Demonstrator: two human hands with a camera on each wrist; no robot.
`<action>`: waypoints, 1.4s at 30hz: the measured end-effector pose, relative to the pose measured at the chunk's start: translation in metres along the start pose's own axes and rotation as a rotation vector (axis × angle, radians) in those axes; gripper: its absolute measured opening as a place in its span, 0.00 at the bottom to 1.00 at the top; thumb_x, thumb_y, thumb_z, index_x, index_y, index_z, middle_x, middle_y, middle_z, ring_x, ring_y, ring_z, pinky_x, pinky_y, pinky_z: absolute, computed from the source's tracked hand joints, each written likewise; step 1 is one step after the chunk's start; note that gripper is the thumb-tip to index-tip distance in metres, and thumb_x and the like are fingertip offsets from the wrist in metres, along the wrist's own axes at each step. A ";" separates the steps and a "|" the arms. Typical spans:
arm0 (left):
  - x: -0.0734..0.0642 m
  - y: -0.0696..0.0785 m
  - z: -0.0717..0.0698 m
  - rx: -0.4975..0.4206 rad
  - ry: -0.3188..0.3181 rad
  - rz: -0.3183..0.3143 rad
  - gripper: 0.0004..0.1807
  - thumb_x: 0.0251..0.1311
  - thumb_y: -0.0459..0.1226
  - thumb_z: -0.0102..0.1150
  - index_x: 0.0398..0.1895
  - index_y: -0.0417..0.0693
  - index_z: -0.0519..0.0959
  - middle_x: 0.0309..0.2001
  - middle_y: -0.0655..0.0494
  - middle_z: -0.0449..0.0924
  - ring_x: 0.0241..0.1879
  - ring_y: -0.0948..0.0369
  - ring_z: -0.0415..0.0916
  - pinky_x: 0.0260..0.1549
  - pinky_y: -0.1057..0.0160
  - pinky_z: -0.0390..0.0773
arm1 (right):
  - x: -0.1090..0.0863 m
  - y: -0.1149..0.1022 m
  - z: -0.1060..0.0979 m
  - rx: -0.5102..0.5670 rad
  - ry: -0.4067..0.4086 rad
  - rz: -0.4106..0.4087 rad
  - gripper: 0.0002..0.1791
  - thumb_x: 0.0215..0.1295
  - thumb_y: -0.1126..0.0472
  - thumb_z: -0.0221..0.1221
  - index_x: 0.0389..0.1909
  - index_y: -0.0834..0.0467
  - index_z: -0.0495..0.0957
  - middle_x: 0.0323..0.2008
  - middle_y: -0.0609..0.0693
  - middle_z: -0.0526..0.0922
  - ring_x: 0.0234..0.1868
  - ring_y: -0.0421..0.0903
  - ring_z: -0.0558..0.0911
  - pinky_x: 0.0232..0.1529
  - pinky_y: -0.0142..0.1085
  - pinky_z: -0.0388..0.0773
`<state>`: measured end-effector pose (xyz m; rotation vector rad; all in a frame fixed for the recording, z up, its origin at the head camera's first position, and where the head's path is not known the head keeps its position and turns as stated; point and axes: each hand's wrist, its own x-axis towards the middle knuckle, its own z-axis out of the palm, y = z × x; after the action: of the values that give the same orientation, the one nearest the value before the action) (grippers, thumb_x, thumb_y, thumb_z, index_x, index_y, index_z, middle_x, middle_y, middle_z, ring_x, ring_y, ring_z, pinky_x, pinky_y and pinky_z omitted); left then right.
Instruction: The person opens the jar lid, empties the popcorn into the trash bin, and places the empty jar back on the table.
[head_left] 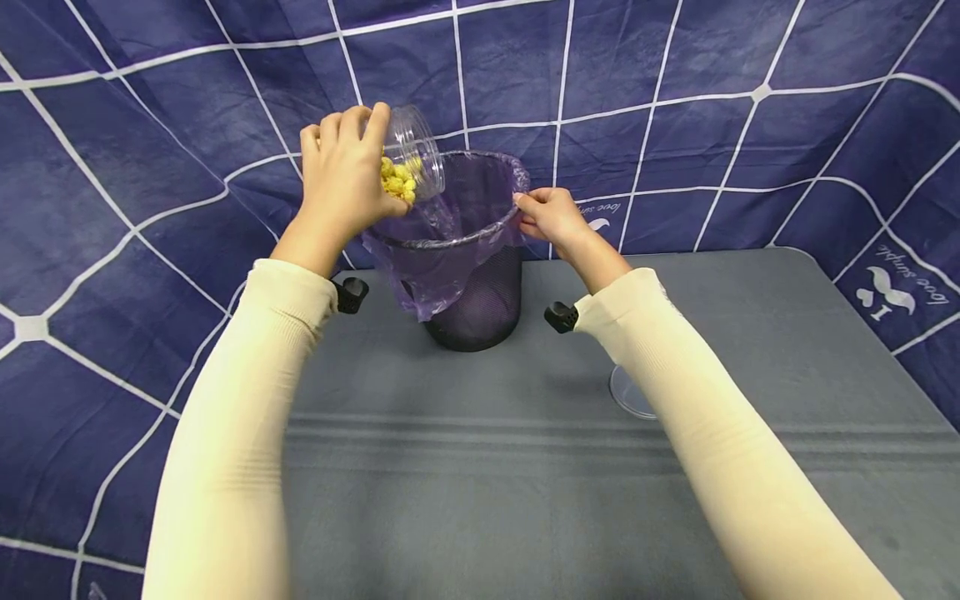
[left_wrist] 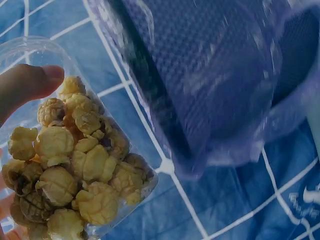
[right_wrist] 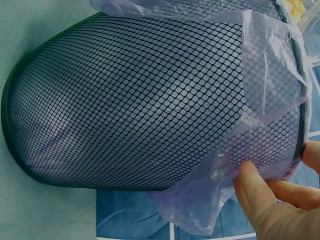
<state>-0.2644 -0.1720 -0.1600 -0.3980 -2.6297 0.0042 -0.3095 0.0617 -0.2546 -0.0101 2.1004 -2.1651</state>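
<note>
My left hand [head_left: 339,167] grips a clear plastic jar [head_left: 415,133], tipped on its side above the left part of a trash can's rim. Yellow popcorn [head_left: 397,179] is inside the jar; in the left wrist view the popcorn [left_wrist: 95,160] shows brown patches, and the thumb lies across the jar wall. The black mesh trash can [right_wrist: 135,100] stands upright, lined with a thin purple bag [head_left: 442,275] folded over its rim. At the rim's right side my right hand [head_left: 553,215] pinches rim and bag, with fingers on the outside.
A clear round lid [head_left: 627,397] lies on the grey tabletop [head_left: 480,500], partly hidden by the right sleeve. Dark blue cloth [head_left: 660,150] with white grid lines hangs close behind the trash can and along both sides.
</note>
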 end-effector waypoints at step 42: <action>0.016 0.011 0.016 0.708 0.241 0.856 0.21 0.61 0.31 0.31 0.53 0.51 0.69 0.52 0.47 0.69 0.54 0.49 0.62 0.57 0.53 0.51 | -0.001 -0.001 0.004 0.030 0.002 0.011 0.22 0.65 0.62 0.48 0.57 0.72 0.63 0.55 0.63 0.68 0.54 0.54 0.71 0.49 0.36 0.70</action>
<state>-0.2828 -0.1562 -0.1679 -1.1146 -1.8639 1.0400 -0.3082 0.0582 -0.2532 0.0063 2.0639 -2.1903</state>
